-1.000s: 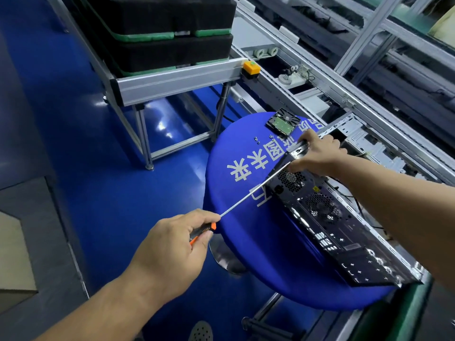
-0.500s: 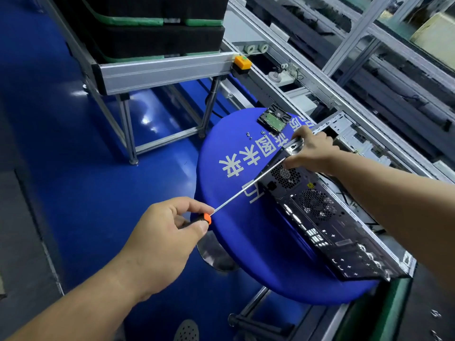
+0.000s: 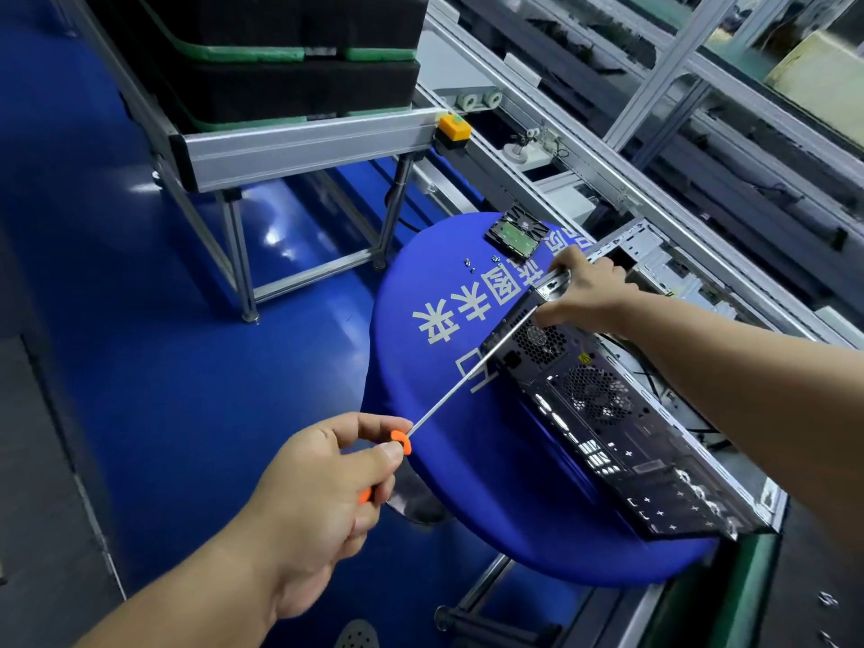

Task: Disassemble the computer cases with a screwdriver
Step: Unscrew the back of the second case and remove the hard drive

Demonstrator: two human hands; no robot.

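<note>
Left hand [image 3: 322,498] grips the screwdriver [image 3: 467,390] (shaft angled upward); right hand [image 3: 584,292] clasps the computer case [image 3: 631,437] corner.

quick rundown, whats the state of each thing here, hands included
left hand: grips the screwdriver handle
screwdriver: tip at the case's rear top corner
right hand: holds that corner
computer case: side open, rear panel facing the camera
hard drive: out, on the blue table
screws: loose
</note>
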